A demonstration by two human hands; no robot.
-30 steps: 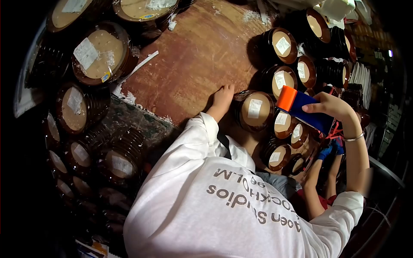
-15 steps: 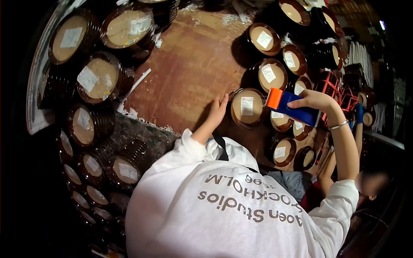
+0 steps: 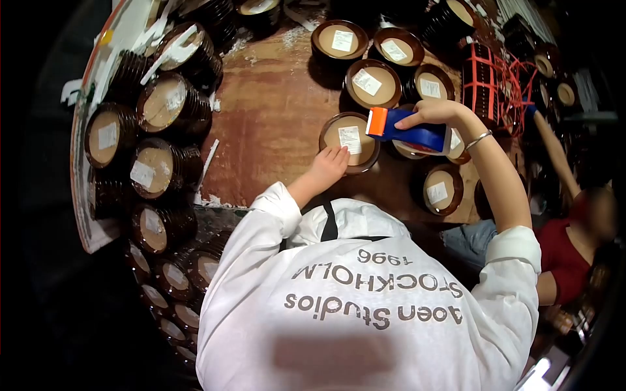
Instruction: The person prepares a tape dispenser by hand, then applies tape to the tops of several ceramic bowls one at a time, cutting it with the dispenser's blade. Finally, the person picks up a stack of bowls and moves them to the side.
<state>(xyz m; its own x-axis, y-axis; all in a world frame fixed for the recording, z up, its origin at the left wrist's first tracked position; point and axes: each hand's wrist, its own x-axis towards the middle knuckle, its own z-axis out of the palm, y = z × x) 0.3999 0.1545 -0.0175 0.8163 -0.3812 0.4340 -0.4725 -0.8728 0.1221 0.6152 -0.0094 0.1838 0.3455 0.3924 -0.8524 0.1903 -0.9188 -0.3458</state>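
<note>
The fingertips of my left hand (image 3: 328, 166) touch the lower left of a white printed label (image 3: 350, 139) on a round, dark-rimmed stack with a tan top (image 3: 333, 135). Those fingers lie flat and fairly close together. My right hand (image 3: 427, 115) grips a blue tape dispenser (image 3: 420, 133) with an orange head (image 3: 376, 122). The orange head is at the right edge of that same stack. Another labelled stack (image 3: 373, 85) stands just behind it, and more are partly hidden under the dispenser.
Labelled brown stacks (image 3: 159, 104) crowd the left side of the wooden table (image 3: 261, 117). A white strip (image 3: 207, 165) lies near them. At the right are a stack bound with red strap (image 3: 482, 81) and a co-worker in a red top (image 3: 566, 264).
The view has shifted. My left hand has moved from the stack's left side onto its top at the label. The dispenser has come closer to that stack, still in my right hand.
</note>
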